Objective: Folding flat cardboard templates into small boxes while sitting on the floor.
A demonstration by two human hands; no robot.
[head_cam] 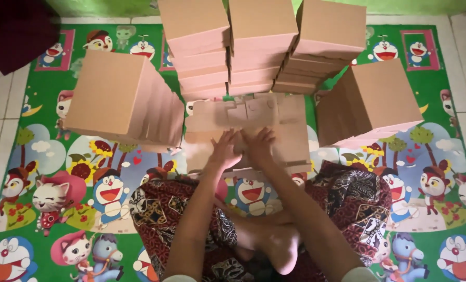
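You sit cross-legged on a bright cartoon mat, looking down at a flat brown cardboard blank lying on the mat just past your knees, between the leaning box stacks. Your left hand and right hand rest side by side at its near middle, fingers spread and pressing flat on the card; neither grips anything. Beyond the blank stand three tall stacks of finished boxes, close together. A stack on the left and another on the right both lean in toward the blank. To fold well, it seems best to keep both palms down so the card does not slide on the mat, find the scored line by touch, and bend along it evenly rather than from one corner. Work with your elbows in, since the leaning stacks sit near either edge of the blank and a nudge could tip them. The cut tabs near the far edge look thin, so ease them rather than force them.
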